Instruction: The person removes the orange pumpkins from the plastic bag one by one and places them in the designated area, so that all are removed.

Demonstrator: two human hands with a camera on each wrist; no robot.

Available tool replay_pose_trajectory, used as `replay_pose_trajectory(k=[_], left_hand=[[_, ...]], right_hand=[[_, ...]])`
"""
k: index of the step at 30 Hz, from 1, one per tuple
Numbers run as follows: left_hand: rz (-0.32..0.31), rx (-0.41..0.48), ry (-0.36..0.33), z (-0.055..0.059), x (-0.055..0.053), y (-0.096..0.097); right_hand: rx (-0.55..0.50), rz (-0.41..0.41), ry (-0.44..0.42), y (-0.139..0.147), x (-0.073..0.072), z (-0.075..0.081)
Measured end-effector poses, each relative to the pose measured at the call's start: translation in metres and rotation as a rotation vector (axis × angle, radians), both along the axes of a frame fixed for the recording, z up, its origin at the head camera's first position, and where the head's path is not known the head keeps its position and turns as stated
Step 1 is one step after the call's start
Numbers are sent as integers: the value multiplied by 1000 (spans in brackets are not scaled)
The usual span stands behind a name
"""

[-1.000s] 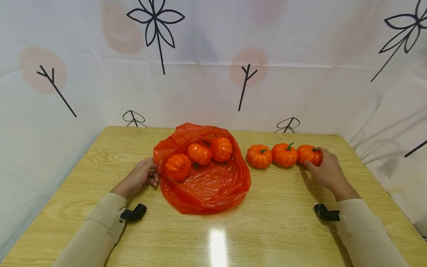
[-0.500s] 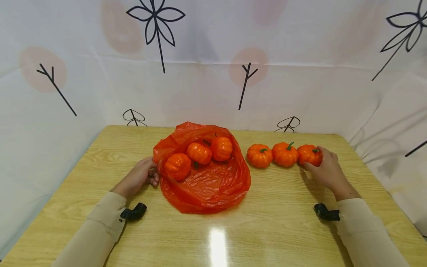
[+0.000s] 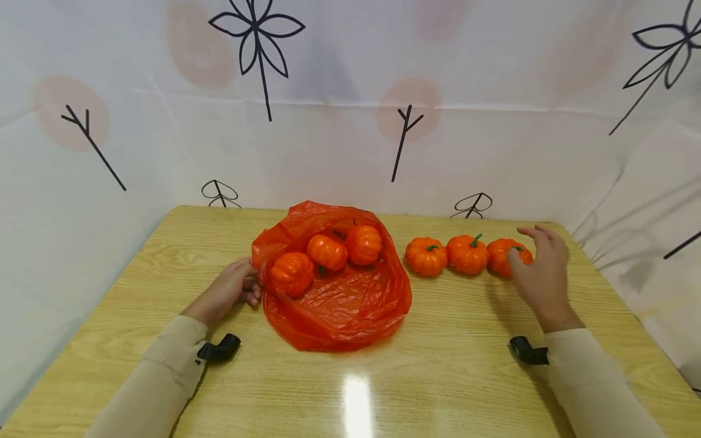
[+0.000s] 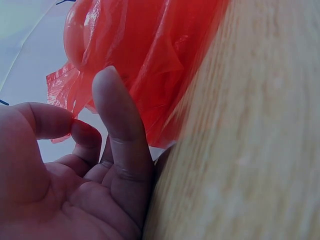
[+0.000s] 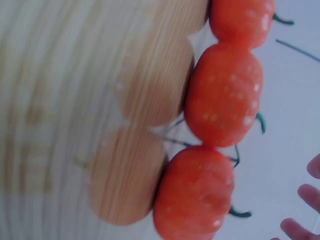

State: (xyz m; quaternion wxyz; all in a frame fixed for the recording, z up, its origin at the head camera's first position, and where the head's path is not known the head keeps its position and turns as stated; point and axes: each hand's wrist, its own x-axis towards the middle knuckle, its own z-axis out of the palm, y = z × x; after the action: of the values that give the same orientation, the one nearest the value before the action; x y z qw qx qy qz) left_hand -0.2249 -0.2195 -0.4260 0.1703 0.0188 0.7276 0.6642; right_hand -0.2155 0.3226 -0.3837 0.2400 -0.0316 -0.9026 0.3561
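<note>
My left hand (image 3: 229,291) pinches the left edge of a red plastic bag (image 3: 350,304) between thumb and index finger; the left wrist view shows the bag film (image 4: 150,60) there. Inside the bag lie three small orange pumpkins: a left one (image 3: 292,275), a middle one (image 3: 327,252) and a right one (image 3: 364,244). Right of the bag three more stand in a row, a near-bag pumpkin (image 3: 426,257), a centre pumpkin (image 3: 468,254) and an end pumpkin (image 3: 501,258), all with green stems. Spread-fingered, my right hand (image 3: 543,280) hovers by the end pumpkin, holding nothing.
The wooden table (image 3: 438,377) carries everything. A white cloth (image 3: 328,152) printed with black plant drawings hangs behind its back edge and along both sides. Black camera mounts, a left one (image 3: 220,348) and a right one (image 3: 527,351), sit at my wrists.
My right hand has let go of the end pumpkin and lifted off it, its fingers spreading. The left hand, the bag and the pumpkins in it have stayed put.
</note>
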Motion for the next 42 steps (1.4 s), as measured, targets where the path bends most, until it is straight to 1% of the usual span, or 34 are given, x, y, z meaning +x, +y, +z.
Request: replay_pose_trajectory(k=[2, 5, 9, 11, 14, 20, 24, 30, 36, 42], left_hand=[[0, -2, -2, 0, 0, -1], [1, -7, -2, 0, 0, -1], [7, -16, -2, 1, 0, -1], [5, -19, -5, 2, 0, 0], [-1, -17, -7, 1, 0, 1], [8, -10, 2, -1, 0, 0], [7, -1, 1, -1, -1, -1], [3, -6, -3, -1, -2, -1], [-4, -7, -5, -1, -3, -1], [-5, -6, -10, -2, -3, -2]], right_hand=[[-3, 12, 47, -6, 1, 1], [4, 38, 80, -15, 2, 3], [10, 66, 108, -24, 5, 5], [11, 83, 108, -28, 7, 5], [23, 128, 109, -37, 12, 6], [106, 239, 132, -63, 17, 14], [137, 294, 113, -78, 16, 18], [181, 356, 102, -98, 13, 18], [184, 399, 8, -117, 8, 18], [167, 441, -66, -133, 1, 17]])
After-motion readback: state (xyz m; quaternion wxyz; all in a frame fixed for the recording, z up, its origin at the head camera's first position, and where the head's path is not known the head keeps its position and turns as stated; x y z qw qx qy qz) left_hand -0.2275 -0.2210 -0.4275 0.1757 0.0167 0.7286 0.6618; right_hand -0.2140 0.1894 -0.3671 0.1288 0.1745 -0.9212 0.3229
